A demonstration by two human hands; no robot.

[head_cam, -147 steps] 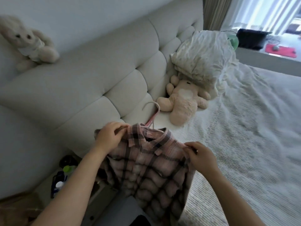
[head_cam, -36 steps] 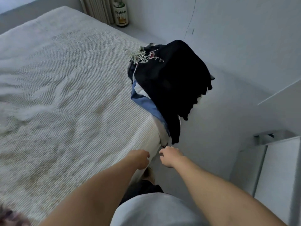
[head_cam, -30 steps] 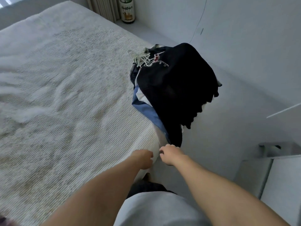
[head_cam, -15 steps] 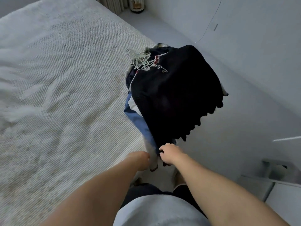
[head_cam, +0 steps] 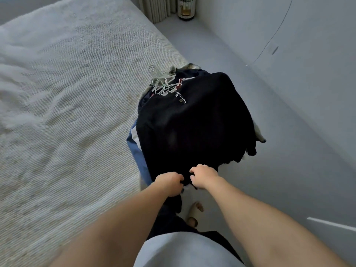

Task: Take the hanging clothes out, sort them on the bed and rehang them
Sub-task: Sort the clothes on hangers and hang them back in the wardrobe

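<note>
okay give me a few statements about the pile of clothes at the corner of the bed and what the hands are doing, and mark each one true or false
1. Both hands grip the near hem of the black garment. True: the left hand and the right hand curl on its lower edge.
2. The pile lies in the middle of the bed. False: it sits at the corner, hanging over the edge.
3. The hangers show at the pile's far end. True.
4. The black garment lies under a blue garment. False: the black one is on top.
5. A bottle stands on the floor by the curtain. True.
</note>
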